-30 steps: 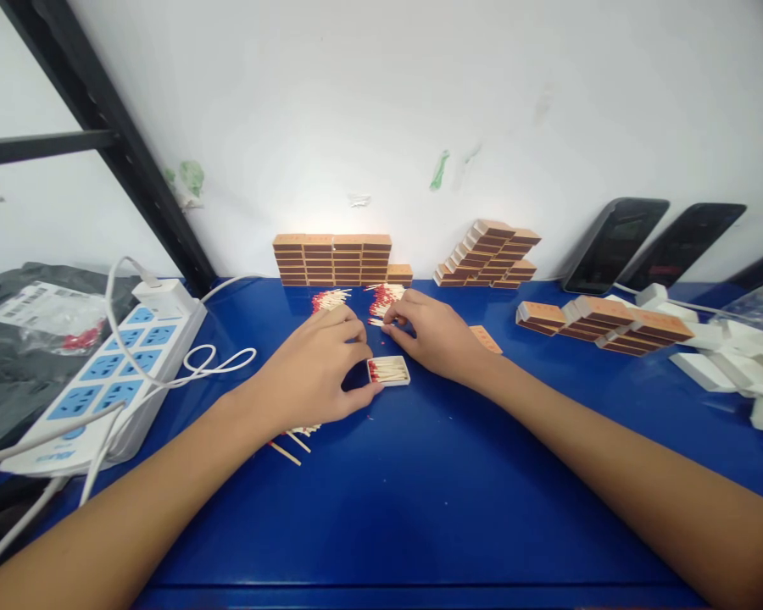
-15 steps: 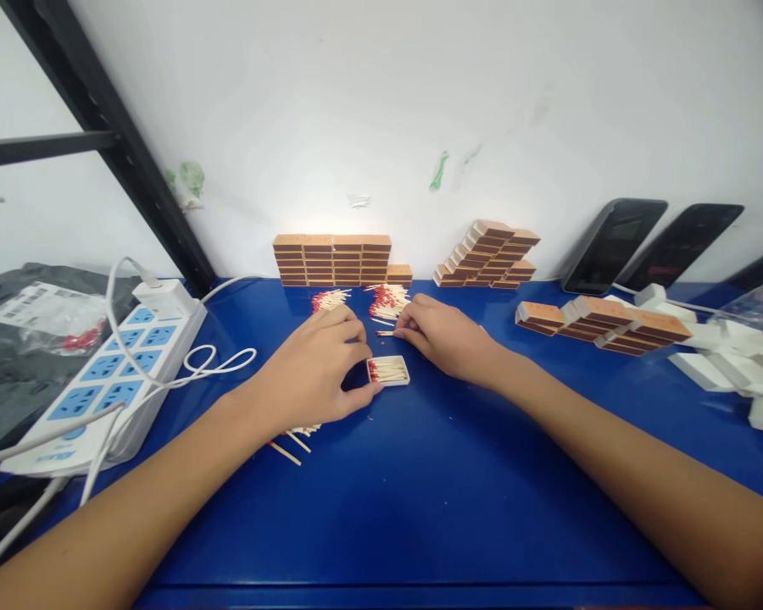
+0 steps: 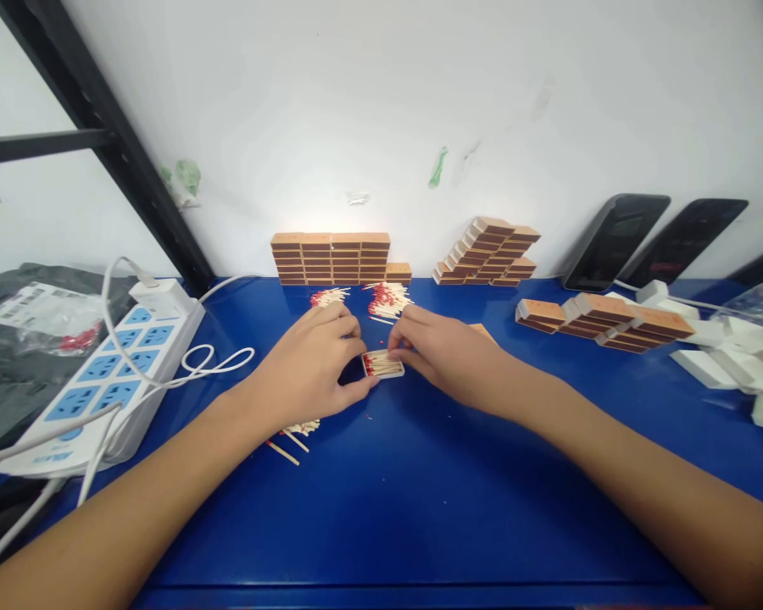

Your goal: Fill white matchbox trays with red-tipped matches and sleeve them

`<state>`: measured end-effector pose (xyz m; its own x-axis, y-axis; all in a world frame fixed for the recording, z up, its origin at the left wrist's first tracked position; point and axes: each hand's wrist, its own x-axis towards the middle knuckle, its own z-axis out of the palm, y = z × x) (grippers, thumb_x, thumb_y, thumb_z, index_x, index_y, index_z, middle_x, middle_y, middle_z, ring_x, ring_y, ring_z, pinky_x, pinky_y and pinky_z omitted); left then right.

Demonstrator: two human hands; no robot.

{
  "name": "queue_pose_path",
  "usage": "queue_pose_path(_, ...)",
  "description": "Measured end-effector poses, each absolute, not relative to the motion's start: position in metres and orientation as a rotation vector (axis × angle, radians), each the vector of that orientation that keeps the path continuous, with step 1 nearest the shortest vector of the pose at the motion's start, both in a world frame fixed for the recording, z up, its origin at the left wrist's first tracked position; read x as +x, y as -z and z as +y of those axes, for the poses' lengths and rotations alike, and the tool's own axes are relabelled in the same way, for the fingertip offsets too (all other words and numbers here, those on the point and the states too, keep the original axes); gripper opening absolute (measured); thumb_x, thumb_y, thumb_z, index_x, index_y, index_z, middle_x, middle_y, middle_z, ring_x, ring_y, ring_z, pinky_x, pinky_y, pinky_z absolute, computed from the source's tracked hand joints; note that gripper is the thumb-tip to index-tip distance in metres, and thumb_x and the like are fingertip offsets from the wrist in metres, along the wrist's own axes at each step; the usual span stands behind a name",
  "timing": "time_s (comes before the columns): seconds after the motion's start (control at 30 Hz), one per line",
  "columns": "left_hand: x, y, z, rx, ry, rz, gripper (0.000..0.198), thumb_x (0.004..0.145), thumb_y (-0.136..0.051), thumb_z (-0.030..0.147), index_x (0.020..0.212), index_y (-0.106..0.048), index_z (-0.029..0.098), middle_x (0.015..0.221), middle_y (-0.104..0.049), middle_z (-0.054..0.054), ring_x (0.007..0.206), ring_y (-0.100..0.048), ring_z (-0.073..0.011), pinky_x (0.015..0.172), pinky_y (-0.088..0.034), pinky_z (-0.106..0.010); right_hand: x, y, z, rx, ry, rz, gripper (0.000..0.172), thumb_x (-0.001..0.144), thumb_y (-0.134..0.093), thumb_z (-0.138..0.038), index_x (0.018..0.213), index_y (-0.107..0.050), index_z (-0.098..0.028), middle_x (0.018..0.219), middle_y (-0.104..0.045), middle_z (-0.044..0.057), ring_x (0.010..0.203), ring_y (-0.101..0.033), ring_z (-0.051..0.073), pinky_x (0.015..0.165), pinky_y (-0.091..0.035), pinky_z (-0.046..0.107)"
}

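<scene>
Two bare hands were held close together over the blue table (image 3: 381, 525), with a small white tray (image 3: 394, 374) set between them. The tray's left end was gripped by the left hand (image 3: 321, 356), its thumb laid along the near edge and its fingers curled at the far corner. Red-tipped matches (image 3: 381, 364) were lined up inside the tray. The fingertips of the right hand (image 3: 448, 356) were bunched at the tray's far right part; whether a match was pinched there cannot be told, as the tips were partly hidden.

One loose match pile (image 3: 391, 299) was spread just beyond the right fingertips, and a second heap (image 3: 331, 296) was seen beyond the left knuckles. More scattered matches (image 3: 300, 430) were partly covered by the left hand on its near side. A stacked wall of matchboxes (image 3: 331, 258) was placed farther beyond the left hand, and a stepped stack (image 3: 488, 252) beyond the right.
</scene>
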<state>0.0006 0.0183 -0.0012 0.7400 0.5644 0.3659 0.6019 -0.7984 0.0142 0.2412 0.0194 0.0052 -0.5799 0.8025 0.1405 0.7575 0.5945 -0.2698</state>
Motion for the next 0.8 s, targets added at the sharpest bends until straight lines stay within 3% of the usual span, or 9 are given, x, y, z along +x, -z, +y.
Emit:
queue_pose_path(0.27, 0.0, 0.0, 0.017, -2.832, 0.552, -0.955, 0.03, 0.098, -0.071, 0.045, 0.094, -0.079, 0.017, 0.099, -0.072, -0.008, 0.105, -0.063, -0.0271, 0.096, -0.052, -0.045, 0.246, -0.002, 0.025, -1.213, -0.349, -2.542, 0.005, 0.102, -0.065, -0.018, 0.099, -0.068, -0.02, 0.103, -0.067, 0.005, 0.086, -0.063, 0.017, 0.074, -0.044, 0.029)
queue_pose_path(0.47, 0.0, -0.001, 0.015, -2.846, 0.541, -0.97, 0.028, 0.098, -0.073, 0.045, 0.093, -0.079, 0.017, 0.099, -0.072, -0.008, 0.106, -0.063, -0.0271, 0.097, -0.052, -0.044, 0.247, -0.006, 0.025, -1.254, -0.388, -2.539, 0.013, 0.103, -0.063, -0.016, 0.091, -0.066, -0.02, 0.098, -0.067, 0.004, 0.084, -0.06, 0.016, 0.069, -0.039, 0.028)
queue_pose_path(0.8, 0.0, 0.001, 0.016, -2.84, 0.55, -0.967, 0.03, 0.097, -0.073, 0.045, 0.1, -0.08, 0.016, 0.101, -0.073, -0.009, 0.108, -0.064, -0.028, 0.099, -0.052, -0.045, 0.245, 0.014, 0.046, -1.255, -0.244, -2.321, 0.006, 0.102, -0.066, -0.022, 0.105, -0.071, -0.02, 0.101, -0.066, 0.005, 0.085, -0.061, 0.018, 0.076, -0.043, 0.03)
